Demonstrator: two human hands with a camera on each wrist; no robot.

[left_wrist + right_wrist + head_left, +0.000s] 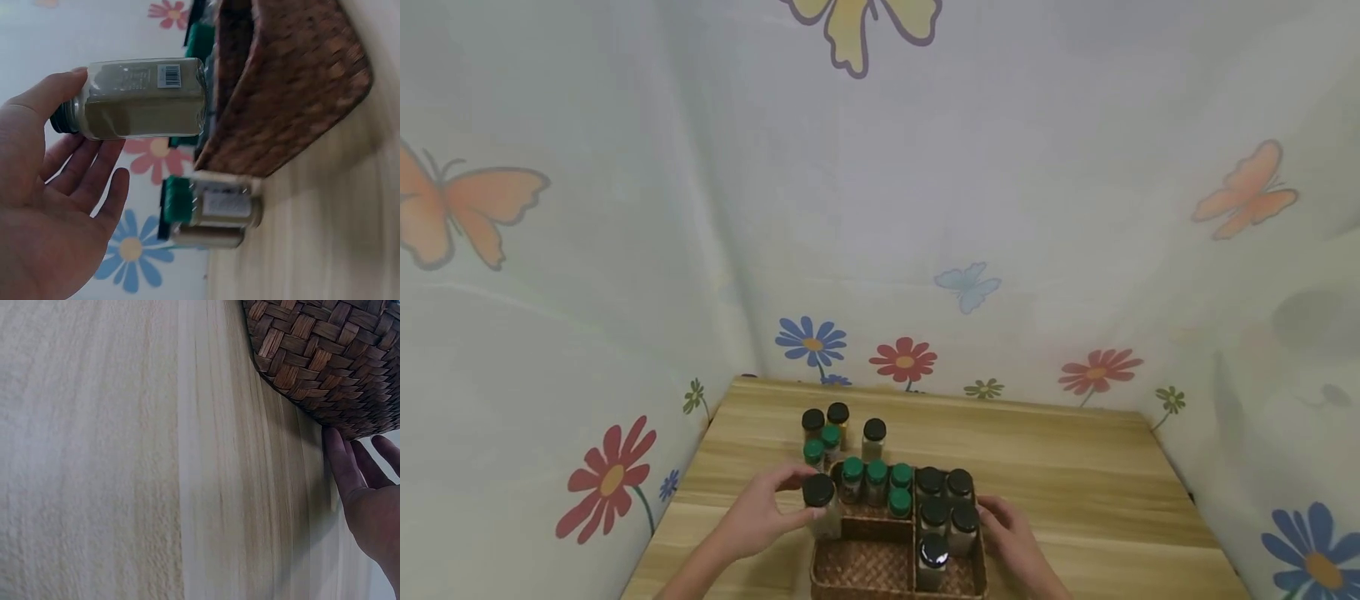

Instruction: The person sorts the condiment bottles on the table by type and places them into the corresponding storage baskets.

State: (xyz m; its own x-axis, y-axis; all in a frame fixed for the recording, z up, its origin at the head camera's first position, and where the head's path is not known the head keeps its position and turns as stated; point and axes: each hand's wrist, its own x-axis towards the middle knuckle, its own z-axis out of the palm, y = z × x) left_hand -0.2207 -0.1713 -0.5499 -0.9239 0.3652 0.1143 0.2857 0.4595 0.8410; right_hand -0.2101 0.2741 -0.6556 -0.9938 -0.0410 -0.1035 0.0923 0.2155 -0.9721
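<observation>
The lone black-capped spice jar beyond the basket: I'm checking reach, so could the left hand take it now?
Probably not yet: the left hand is occupied, pinching another black-capped spice jar. Otherwise, the lone jar looks uncovered from above.

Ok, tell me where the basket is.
In the head view, the basket sits bottom centre on the table, between the left hand and right hand.

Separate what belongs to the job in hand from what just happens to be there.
Part of the job:
held black-capped jar
woven basket
packed jars inside it
loose jars outside it, probably

Just there:
wooden table, as support
flower-and-butterfly backdrop
</observation>
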